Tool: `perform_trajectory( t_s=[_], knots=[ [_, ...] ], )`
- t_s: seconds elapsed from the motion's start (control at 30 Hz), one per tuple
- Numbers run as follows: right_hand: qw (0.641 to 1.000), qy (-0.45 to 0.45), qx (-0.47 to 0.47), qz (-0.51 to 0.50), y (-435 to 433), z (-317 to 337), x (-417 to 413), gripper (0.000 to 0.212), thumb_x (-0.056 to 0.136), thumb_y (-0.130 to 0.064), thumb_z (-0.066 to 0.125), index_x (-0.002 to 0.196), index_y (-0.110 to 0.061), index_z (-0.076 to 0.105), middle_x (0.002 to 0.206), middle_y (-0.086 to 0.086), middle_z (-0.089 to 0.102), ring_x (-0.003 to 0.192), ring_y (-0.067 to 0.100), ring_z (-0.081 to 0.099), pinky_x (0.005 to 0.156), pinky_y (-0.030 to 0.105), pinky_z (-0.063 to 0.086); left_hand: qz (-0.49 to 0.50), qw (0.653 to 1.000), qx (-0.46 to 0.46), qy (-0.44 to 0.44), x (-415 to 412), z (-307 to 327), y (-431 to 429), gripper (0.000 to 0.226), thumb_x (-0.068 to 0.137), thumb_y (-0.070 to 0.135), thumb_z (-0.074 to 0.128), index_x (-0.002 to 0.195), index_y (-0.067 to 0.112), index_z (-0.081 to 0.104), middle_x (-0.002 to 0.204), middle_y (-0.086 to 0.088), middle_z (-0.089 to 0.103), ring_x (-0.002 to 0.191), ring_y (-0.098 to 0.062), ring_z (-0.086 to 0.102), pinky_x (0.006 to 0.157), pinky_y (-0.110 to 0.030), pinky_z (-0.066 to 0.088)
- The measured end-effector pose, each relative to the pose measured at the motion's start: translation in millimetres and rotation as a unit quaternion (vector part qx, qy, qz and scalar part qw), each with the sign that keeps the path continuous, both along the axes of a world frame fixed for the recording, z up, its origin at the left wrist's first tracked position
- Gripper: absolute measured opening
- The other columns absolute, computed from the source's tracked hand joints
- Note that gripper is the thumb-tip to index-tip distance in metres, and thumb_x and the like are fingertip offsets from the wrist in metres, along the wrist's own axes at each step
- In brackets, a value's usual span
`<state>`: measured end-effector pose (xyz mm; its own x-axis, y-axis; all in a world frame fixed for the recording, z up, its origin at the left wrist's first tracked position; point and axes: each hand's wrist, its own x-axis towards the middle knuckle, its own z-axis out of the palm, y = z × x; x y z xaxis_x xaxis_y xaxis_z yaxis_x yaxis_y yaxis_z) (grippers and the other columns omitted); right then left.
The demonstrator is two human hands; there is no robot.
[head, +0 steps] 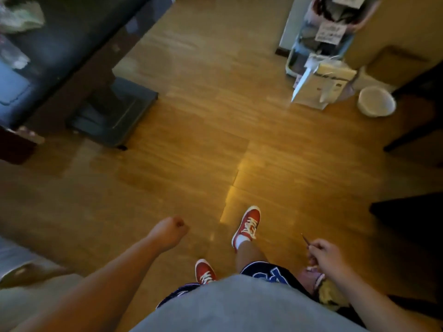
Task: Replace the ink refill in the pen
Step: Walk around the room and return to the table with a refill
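Note:
I am standing and looking down at a wooden floor. My right hand point(327, 256) at the lower right pinches a thin, dark stick point(305, 238) that juts up and to the left; it looks like an ink refill, but blur hides detail. My left hand point(167, 232) hangs at lower centre-left, curled into a fist; whether anything is inside it cannot be seen. No pen body shows anywhere in the frame.
A dark table point(72, 44) on a pedestal base point(112, 116) stands at the upper left. A cluttered rack with papers point(321, 68) and a white bowl point(376, 101) sit on the floor at the upper right. Dark furniture point(412, 130) lines the right edge. My red shoes point(248, 225) are below.

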<state>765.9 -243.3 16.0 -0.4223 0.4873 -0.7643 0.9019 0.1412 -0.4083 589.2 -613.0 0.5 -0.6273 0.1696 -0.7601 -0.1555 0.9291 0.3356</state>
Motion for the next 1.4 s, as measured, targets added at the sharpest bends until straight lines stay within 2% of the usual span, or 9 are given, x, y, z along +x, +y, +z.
perform_trajectory(
  t_s=[0.17,0.27,0.43,0.67,0.8,0.9,1.13,1.27,1.4],
  knots=[
    [0.997,-0.024,-0.02,-0.077,51,-17,-21,0.021,0.097,-0.005,0.048,0.08,-0.005,0.061,0.074,0.015,0.06,0.069,0.03,0.059,0.064,0.039,0.047,-0.048,0.998,0.035,0.0,-80,-10,96,0.02,0.089,0.034,0.058,0.075,0.02,0.061,0.07,0.001,0.061,0.066,-0.016,0.057,0.057,-0.025,0.041],
    [0.995,-0.029,-0.023,-0.098,85,-21,-49,0.021,0.097,-0.007,0.048,0.081,-0.006,0.062,0.074,0.014,0.06,0.066,0.026,0.057,0.058,0.037,0.046,-0.068,0.997,0.027,-0.024,-112,-15,134,0.021,0.09,0.036,0.058,0.082,0.017,0.063,0.07,0.001,0.061,0.065,-0.017,0.058,0.057,-0.026,0.043],
    [0.997,-0.006,-0.034,-0.076,135,-16,-123,0.023,0.097,-0.007,0.048,0.078,-0.01,0.06,0.068,0.008,0.057,0.058,0.019,0.052,0.05,0.028,0.036,-0.064,0.997,-0.005,-0.047,-156,-17,164,0.022,0.09,0.038,0.059,0.079,0.02,0.062,0.072,0.002,0.061,0.065,-0.013,0.057,0.061,-0.027,0.045],
    [0.997,0.047,-0.027,-0.06,188,-3,-247,0.025,0.097,-0.006,0.049,0.074,-0.01,0.059,0.069,0.007,0.06,0.056,0.018,0.055,0.048,0.024,0.038,-0.05,0.995,-0.052,-0.069,-226,-12,185,0.022,0.091,0.035,0.057,0.081,0.016,0.061,0.076,-0.001,0.062,0.068,-0.013,0.057,0.066,-0.028,0.047],
    [0.993,0.066,-0.036,-0.088,217,-1,-311,0.021,0.098,-0.009,0.048,0.08,-0.009,0.061,0.073,0.007,0.061,0.06,0.019,0.058,0.054,0.028,0.04,-0.061,0.992,-0.077,-0.082,-290,-23,210,0.021,0.091,0.036,0.057,0.082,0.017,0.06,0.085,-0.007,0.066,0.077,-0.019,0.06,0.073,-0.03,0.05],
    [0.991,0.067,-0.036,-0.109,241,-2,-343,0.021,0.098,-0.009,0.048,0.083,-0.005,0.061,0.074,0.008,0.06,0.063,0.021,0.057,0.056,0.03,0.041,-0.091,0.99,-0.066,-0.079,-350,-30,245,0.021,0.092,0.032,0.057,0.076,0.017,0.055,0.08,-0.006,0.061,0.075,-0.02,0.057,0.072,-0.03,0.048],
    [0.964,0.053,-0.006,-0.26,293,13,-351,0.019,0.098,-0.008,0.048,0.088,0.0,0.062,0.075,0.014,0.061,0.062,0.022,0.055,0.054,0.03,0.039,-0.24,0.968,-0.029,-0.069,-487,-11,380,0.027,0.094,0.031,0.055,0.073,0.014,0.053,0.072,-0.006,0.053,0.063,-0.017,0.049,0.061,-0.029,0.039],
    [0.929,0.054,-0.008,-0.367,317,11,-323,0.019,0.096,-0.004,0.048,0.086,0.003,0.062,0.068,0.012,0.056,0.058,0.02,0.048,0.053,0.029,0.034,-0.294,0.954,-0.002,-0.055,-527,-1,487,0.027,0.094,0.029,0.055,0.083,0.006,0.061,0.087,-0.021,0.066,0.074,-0.027,0.06,0.071,-0.036,0.049],
    [0.889,0.048,-0.004,-0.455,336,-7,-288,0.018,0.095,-0.006,0.05,0.087,-0.003,0.065,0.07,0.012,0.061,0.059,0.022,0.052,0.051,0.03,0.037,-0.36,0.931,0.032,-0.042,-527,6,595,0.026,0.094,0.032,0.055,0.086,0.009,0.064,0.094,-0.017,0.069,0.085,-0.031,0.066,0.08,-0.04,0.053]
  ],
)
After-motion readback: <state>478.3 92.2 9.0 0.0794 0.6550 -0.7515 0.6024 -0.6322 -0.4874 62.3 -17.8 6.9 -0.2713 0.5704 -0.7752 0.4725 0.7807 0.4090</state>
